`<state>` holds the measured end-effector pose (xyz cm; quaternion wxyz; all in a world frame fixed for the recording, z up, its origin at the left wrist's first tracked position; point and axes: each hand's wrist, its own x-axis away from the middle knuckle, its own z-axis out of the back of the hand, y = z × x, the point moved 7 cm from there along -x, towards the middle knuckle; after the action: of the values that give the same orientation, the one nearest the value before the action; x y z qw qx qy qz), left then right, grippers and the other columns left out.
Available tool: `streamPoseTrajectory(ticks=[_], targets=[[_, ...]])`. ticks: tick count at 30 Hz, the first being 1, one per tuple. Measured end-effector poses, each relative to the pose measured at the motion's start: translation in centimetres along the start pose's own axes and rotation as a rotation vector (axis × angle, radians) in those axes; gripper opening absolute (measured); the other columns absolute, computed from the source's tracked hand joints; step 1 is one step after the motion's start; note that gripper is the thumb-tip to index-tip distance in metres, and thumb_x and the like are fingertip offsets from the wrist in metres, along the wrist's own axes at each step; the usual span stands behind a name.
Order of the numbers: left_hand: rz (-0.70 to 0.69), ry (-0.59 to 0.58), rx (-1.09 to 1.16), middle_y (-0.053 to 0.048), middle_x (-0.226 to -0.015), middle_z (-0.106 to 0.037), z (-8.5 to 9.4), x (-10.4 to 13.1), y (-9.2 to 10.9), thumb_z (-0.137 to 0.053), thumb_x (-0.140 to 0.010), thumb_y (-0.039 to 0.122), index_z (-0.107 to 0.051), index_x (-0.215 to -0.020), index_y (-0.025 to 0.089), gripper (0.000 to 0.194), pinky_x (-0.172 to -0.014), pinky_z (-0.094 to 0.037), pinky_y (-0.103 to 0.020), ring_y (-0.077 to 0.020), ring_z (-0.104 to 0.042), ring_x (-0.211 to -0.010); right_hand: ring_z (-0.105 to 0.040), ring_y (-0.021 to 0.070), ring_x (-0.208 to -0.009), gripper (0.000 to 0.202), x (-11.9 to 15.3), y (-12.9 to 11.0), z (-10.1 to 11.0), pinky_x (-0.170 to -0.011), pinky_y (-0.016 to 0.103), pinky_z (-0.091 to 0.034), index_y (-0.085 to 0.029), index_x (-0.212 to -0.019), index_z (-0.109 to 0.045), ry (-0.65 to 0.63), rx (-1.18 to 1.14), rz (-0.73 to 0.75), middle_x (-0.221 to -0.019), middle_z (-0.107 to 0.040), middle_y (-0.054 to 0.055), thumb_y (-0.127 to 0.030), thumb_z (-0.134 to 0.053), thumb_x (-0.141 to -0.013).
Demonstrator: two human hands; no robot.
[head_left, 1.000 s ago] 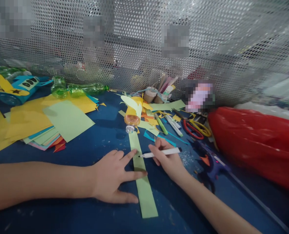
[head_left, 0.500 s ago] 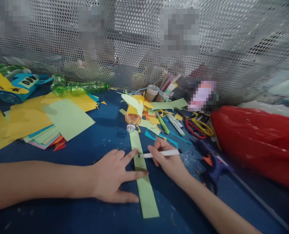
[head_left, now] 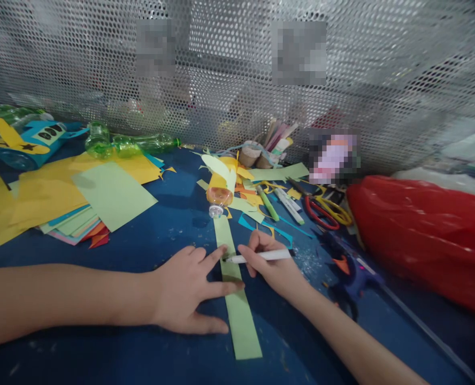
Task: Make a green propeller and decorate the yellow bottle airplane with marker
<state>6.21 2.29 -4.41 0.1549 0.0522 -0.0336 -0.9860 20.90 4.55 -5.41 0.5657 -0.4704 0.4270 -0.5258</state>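
A long light-green paper strip [head_left: 243, 326] lies lengthwise before me on the blue table. My left hand [head_left: 191, 291] rests palm down with fingers spread, two fingertips pressing the strip flat. In my right hand [head_left: 275, 267] I grip a white marker [head_left: 261, 256], its dark tip on the strip close to my left index finger. A small dark mark shows at the tip. Just beyond the strip's far end lies a small plastic bottle [head_left: 220, 195] wrapped in yellow paper with pale-green paper pieces on it, its neck towards me.
Coloured paper sheets [head_left: 115, 195] and green bottles [head_left: 145, 143] lie at the left, near a blue paper-covered bottle plane [head_left: 47, 141]. Scraps, markers [head_left: 289, 205] and red-handled scissors [head_left: 320, 211] are at the right. Beyond them sit a glue gun [head_left: 353, 272] and a red plastic bag [head_left: 422, 230].
The marker tip has moved slightly left across the strip, and my right hand has shifted with it. My left hand stays put on the strip.
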Motion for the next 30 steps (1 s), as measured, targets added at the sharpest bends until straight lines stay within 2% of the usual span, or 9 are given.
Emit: streamPoseTrajectory(ticks=[9, 17, 24, 30], targets=[[0.0, 0.013, 0.003, -0.023, -0.146, -0.036, 0.0, 0.0, 0.0, -0.025, -0.086, 0.074, -0.039, -0.142, 0.04, 0.067, -0.074, -0.04, -0.044, -0.0323, -0.057, -0.089, -0.042, 0.0062, -0.038, 0.033, 0.0, -0.1, -0.2, -0.044, 0.019, -0.031, -0.022, -0.065, -0.042, -0.041, -0.02, -0.031, -0.042, -0.051, -0.008, -0.038, -0.066, -0.081], [0.007, 0.019, 0.01, -0.02, -0.145, -0.038, -0.1, 0.1, 0.0, -0.028, -0.084, 0.075, -0.039, -0.141, 0.04, 0.068, -0.076, -0.04, -0.044, -0.0299, -0.057, -0.089, -0.039, 0.0048, -0.035, 0.033, 0.1, -0.2, -0.1, -0.041, 0.018, -0.029, -0.021, -0.062, -0.041, -0.048, -0.028, -0.049, -0.039, -0.046, -0.01, -0.035, -0.063, -0.082], [0.007, 0.011, 0.003, -0.021, -0.147, -0.036, -0.1, 0.1, 0.0, -0.027, -0.085, 0.075, -0.039, -0.141, 0.04, 0.067, -0.077, -0.04, -0.045, -0.0316, -0.057, -0.092, -0.035, 0.0042, -0.029, 0.033, -0.1, 0.1, 0.4, -0.035, 0.017, -0.022, -0.022, -0.059, -0.037, 0.014, -0.022, -0.082, -0.038, -0.037, -0.012, -0.032, -0.062, -0.077], [0.002, -0.008, 0.001, -0.023, -0.148, -0.033, 0.0, 0.1, 0.0, -0.025, -0.086, 0.074, -0.039, -0.142, 0.038, 0.068, -0.076, -0.041, -0.045, -0.032, -0.057, -0.091, -0.032, 0.0047, -0.028, 0.032, -0.2, -0.2, 1.1, -0.034, 0.018, -0.021, -0.023, -0.056, -0.035, 0.105, 0.028, -0.104, -0.034, -0.035, -0.012, -0.032, -0.061, -0.074]])
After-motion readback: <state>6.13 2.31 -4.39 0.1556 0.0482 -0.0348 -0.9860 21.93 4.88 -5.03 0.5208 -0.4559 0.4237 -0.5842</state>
